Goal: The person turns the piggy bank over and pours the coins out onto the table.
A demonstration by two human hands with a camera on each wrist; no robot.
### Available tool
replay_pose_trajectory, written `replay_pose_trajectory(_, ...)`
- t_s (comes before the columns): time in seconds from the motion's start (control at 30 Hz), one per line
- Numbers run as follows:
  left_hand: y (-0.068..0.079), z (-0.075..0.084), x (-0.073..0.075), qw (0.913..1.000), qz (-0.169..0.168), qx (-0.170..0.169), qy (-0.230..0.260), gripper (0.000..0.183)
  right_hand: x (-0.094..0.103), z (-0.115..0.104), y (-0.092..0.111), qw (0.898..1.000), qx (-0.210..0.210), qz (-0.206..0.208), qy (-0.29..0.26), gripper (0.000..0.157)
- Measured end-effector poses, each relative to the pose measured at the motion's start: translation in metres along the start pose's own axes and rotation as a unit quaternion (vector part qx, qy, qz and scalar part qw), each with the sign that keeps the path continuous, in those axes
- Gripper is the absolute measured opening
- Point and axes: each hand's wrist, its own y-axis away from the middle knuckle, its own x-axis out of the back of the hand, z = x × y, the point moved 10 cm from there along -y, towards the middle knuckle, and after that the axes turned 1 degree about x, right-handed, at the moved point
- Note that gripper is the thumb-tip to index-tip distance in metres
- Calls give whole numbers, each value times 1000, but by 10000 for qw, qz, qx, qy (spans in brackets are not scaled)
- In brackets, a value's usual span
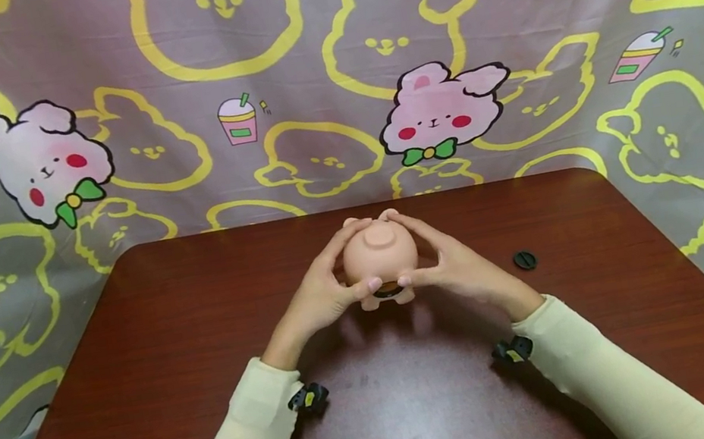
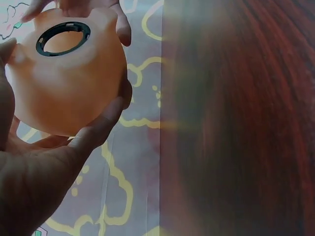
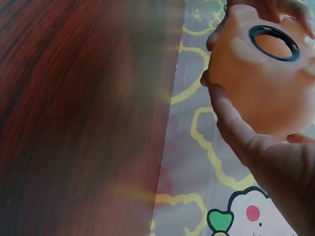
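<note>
Between both hands is a peach-coloured piggy bank (image 1: 379, 250), raised above the table with its rounded snout turned up. The left hand (image 1: 317, 292) grips one side, thumb near the lower front and fingers reaching along the far side. On the opposite side the right hand (image 1: 467, 269) holds it the same way. Both wrist views show a round opening in its underside, framed by a black ring (image 2: 86, 33), with stubby feet around it. A small black round cap (image 1: 525, 260) with a bar across it lies on the table, right of the right hand.
The dark reddish wooden table (image 1: 180, 400) has rounded far corners. Behind and beside it hangs a grey curtain (image 1: 300, 66) with yellow outlines and cartoon rabbits. Small black devices (image 1: 308, 397) sit on the cream sleeves (image 1: 247, 428) at the wrists.
</note>
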Motion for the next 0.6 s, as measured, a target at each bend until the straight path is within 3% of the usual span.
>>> replay_pose_trajectory(0.17, 1, 1, -6, 9989, -206, -124, 403, 85, -2, 4, -1, 9969, -285, -114, -729, 86)
replay_pose_trajectory(0.4, 1, 10, -5, 9968, -84, -772, -174, 87, -6, 5, -3, 9886, -427, -208, -1428, 108)
replay_pose_trajectory(0.6, 3, 14, -7, 9950, -167, -962, -216, 86, -15, 10, -2, 9809, -662, -603, -1724, 86)
